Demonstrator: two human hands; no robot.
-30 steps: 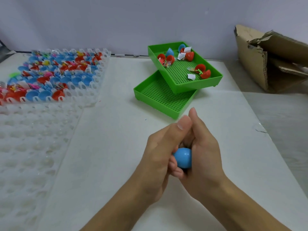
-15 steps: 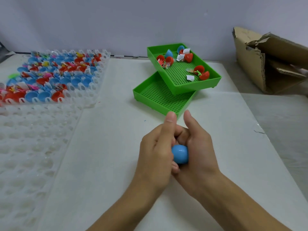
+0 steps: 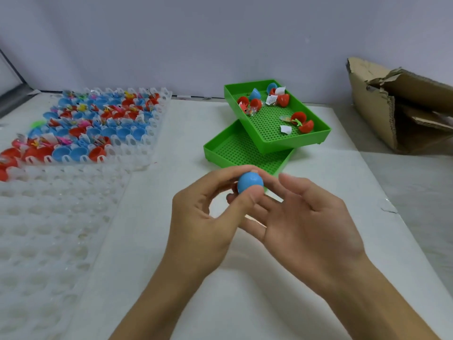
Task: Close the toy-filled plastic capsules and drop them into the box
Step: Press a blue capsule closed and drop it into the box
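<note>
Blue plastic, round and apparently seamless from this side: the blue capsule (image 3: 250,182) sits pinched between the thumb and fingertips of the left hand (image 3: 203,217), raised above the white table (image 3: 245,303) just in front of the lower green tray (image 3: 235,153). The right hand (image 3: 308,224) is beside it with fingers spread and relaxed, gripping nothing, its fingertips close to the capsule; whether they touch it is blurred. From the single head view the two halves look joined, though the seam faces away, so I judge the closing done but unconfirmed. To do this step well, a quick squeeze around the seam would confirm the snap, then the capsule should travel to the cardboard box (image 3: 404,106), which lies well apart at the far right edge with its torn flaps open toward the person. Passing the capsule to the right hand looks sensible, since that side is nearer the box, and the release should come over the opening rather than the flaps, which could bounce it out. Open red and blue halves with toys wait in the upper green tray (image 3: 316,141), and many more in the clear cell tray (image 3: 137,143) at left.
</note>
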